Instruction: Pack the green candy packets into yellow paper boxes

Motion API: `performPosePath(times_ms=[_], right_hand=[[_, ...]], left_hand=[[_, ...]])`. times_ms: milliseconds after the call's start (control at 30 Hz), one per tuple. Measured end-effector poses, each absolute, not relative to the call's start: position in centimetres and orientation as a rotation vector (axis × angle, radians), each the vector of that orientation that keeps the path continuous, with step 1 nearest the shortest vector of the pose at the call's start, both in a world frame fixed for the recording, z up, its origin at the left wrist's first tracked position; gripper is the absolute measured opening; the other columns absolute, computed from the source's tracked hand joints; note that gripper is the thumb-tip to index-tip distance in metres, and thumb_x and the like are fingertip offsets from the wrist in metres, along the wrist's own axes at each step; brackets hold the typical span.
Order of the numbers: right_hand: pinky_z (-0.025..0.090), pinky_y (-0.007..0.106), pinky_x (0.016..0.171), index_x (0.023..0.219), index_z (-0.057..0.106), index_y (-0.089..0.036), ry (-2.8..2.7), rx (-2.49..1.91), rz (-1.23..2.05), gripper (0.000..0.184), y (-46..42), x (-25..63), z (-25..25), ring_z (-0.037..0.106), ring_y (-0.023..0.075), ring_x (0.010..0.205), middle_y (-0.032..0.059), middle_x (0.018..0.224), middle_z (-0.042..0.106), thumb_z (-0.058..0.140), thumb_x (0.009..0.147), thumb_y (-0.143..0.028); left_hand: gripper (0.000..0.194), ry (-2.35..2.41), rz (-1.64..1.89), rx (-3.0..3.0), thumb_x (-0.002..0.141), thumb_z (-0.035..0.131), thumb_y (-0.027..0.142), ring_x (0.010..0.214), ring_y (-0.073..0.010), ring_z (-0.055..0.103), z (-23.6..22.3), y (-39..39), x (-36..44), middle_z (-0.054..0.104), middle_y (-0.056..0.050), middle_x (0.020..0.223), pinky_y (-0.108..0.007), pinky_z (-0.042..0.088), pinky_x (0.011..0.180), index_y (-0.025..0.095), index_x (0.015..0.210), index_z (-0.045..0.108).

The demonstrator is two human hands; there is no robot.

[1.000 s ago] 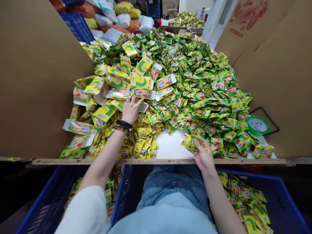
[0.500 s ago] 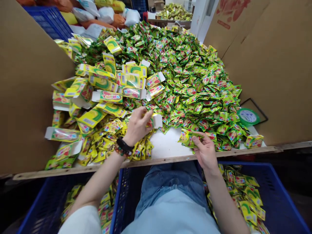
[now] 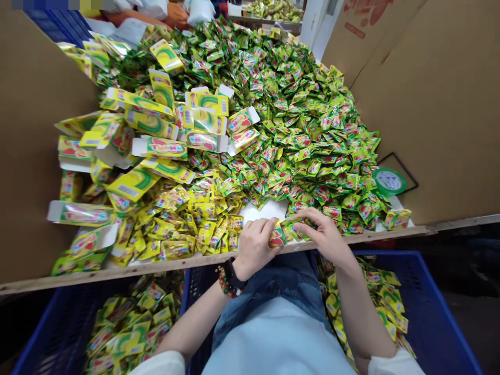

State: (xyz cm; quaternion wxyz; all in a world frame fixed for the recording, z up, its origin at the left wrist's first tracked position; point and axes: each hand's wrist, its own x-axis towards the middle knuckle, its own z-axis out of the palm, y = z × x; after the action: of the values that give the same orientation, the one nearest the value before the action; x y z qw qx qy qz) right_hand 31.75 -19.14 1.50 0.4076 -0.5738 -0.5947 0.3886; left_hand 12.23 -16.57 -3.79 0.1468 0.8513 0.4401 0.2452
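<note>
Between the left hand (image 3: 253, 247) and right hand (image 3: 324, 234), both closed, a gripped yellow carton (image 3: 276, 237) could have crumpled under too much squeezing.

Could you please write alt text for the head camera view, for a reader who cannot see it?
The left hand holds a small yellow carton beside green-and-yellow sachets in the right hand. Ahead lie a large heap of sachets and open yellow cartons, with blue crates of sachets below.
</note>
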Motion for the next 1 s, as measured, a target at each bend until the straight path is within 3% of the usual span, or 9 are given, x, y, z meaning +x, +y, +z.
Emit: performPosePath(times_ms=[233, 433, 600, 833, 1000], right_hand=[[0.050, 0.036, 0.081, 0.098, 0.070, -0.023, -1.487, -1.642, 0.483, 0.019, -20.5, 27.7, 1.2, 0.063, 0.0243, 0.092, 0.0083, 0.095, 0.068, 0.053, 0.090, -0.022], [0.051, 0.035, 0.081, 0.091, 0.069, -0.023, -1.320, -1.623, 0.460, 0.010, -20.5, 27.3, 0.1, 0.066, 0.0234, 0.089, 0.0050, 0.091, 0.072, 0.060, 0.087, -0.026], [0.050, 0.036, 0.080, 0.091, 0.069, -0.023, -1.570, -1.636, 0.414, 0.014, -21.4, 27.1, -0.4, 0.065, 0.0236, 0.086, 0.0066, 0.089, 0.072, 0.055, 0.090, -0.021], [0.044, 0.040, 0.083, 0.107, 0.068, -0.019, -1.796, -1.811, 0.222, 0.025, -21.9, 26.4, -0.6, 0.060, 0.0272, 0.091, 0.0116, 0.096, 0.072, 0.050, 0.092, -0.015], [0.031, 0.043, 0.093, 0.128, 0.061, -0.026, -1.822, -1.684, 0.204, 0.035, -21.9, 26.5, -0.5, 0.056, 0.0269, 0.108, 0.0041, 0.098, 0.075, 0.054, 0.094, -0.019]], left_hand=[[0.047, 1.373, 0.906, 2.131, 0.072, 0.071, 0.030, 0.087, -0.0243, 0.062, -5.8, -19.2, 13.6, 0.066, -0.007, 0.097, -0.035, 0.049, 0.076, 0.021, 0.116, 0.056], [0.053, 1.358, 0.972, 1.977, 0.070, 0.074, 0.031, 0.090, -0.0255, 0.063, -6.9, -19.9, 14.2, 0.065, -0.008, 0.100, -0.038, 0.050, 0.080, 0.021, 0.118, 0.055], [0.045, 1.292, 1.013, 1.920, 0.073, 0.070, 0.030, 0.088, -0.0230, 0.064, -6.8, -20.1, 14.1, 0.066, -0.007, 0.097, -0.035, 0.051, 0.078, 0.020, 0.114, 0.056], [0.040, 1.269, 1.038, 1.909, 0.076, 0.066, 0.035, 0.086, -0.0224, 0.064, -7.0, -20.5, 14.4, 0.067, -0.007, 0.096, -0.035, 0.052, 0.078, 0.021, 0.113, 0.056], [0.044, 1.238, 1.152, 1.891, 0.076, 0.067, 0.029, 0.090, -0.0219, 0.065, -7.1, -20.3, 14.3, 0.067, -0.009, 0.100, -0.035, 0.053, 0.080, 0.019, 0.117, 0.055]])
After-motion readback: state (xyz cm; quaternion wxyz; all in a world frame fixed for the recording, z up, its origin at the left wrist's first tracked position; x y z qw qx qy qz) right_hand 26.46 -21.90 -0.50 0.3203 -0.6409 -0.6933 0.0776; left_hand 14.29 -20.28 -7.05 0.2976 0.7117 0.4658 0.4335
